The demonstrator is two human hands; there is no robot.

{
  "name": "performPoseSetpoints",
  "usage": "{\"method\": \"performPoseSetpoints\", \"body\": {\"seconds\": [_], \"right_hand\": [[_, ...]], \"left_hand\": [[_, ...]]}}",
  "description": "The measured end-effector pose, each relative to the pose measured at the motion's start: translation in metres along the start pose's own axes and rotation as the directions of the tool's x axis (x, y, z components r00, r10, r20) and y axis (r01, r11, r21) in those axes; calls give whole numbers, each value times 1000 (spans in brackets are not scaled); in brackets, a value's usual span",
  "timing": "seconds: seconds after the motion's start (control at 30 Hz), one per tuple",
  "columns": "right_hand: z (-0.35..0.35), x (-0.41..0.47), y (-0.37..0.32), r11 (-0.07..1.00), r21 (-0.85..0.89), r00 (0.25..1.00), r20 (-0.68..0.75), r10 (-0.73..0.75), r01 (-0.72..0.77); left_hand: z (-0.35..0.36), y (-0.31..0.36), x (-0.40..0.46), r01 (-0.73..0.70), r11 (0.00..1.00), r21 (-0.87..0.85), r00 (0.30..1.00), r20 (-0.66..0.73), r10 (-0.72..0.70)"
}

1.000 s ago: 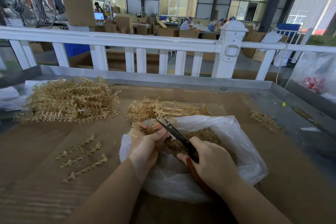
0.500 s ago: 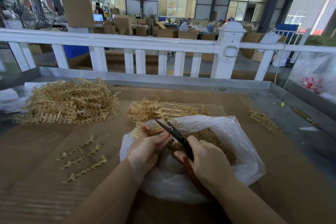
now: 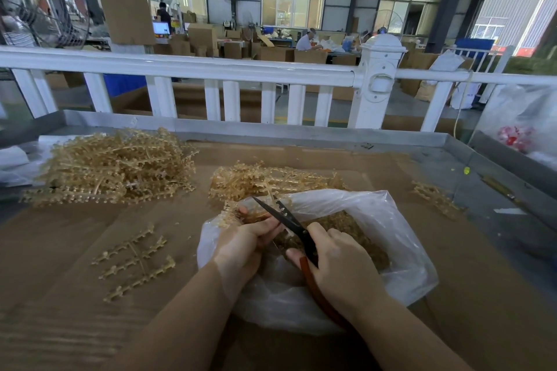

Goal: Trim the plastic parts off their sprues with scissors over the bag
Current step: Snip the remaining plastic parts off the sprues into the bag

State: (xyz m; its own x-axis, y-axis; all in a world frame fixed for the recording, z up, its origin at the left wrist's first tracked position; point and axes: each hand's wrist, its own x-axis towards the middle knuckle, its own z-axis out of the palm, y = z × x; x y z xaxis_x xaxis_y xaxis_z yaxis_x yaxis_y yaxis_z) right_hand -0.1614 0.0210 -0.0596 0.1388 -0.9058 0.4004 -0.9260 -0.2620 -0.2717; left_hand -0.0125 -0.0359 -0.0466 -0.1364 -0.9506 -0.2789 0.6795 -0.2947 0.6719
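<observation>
Two hands work over the clear bag (image 3: 391, 250) on the desk (image 3: 60, 250): the right hand (image 3: 340, 262) grips the scissors (image 3: 286, 217), blades parted; the left hand (image 3: 244, 241) pinches a sprue (image 3: 229, 217) at the bag's mouth; sprue piles (image 3: 114, 166) lie beyond.

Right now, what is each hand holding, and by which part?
Right hand holds black-bladed scissors by their orange handle; left hand holds a tan plastic sprue by its near end.

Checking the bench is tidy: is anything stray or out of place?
Mostly orderly. A few sprue pieces lie alone at the far right, apart from the two piles, and one sprue frame lies by itself left of the bag.
</observation>
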Motion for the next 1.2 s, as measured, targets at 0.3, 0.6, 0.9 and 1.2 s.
{"method": "performPoseSetpoints", "body": {"seconds": [0.3, 0.6, 0.9, 1.2], "right_hand": [[1, 3, -3, 998, -36, 998, -26, -49, 48], [4, 6, -4, 994, -98, 998, -17, -55, 53], [1, 3, -3, 995, -75, 995, -68, -71, 66], [-4, 2, 1, 999, -36, 988, -157, -18, 12]], "left_hand": [[1, 0, 0, 2, 1000, -22, 999, 42, -2], [-2, -1, 3, -38, 999, 17, 995, 92, 37], [-5, -1, 3, -53, 999, -13, 990, 127, 54], [-7, -1, 8, -9, 976, -216, 999, 33, 17]]}}
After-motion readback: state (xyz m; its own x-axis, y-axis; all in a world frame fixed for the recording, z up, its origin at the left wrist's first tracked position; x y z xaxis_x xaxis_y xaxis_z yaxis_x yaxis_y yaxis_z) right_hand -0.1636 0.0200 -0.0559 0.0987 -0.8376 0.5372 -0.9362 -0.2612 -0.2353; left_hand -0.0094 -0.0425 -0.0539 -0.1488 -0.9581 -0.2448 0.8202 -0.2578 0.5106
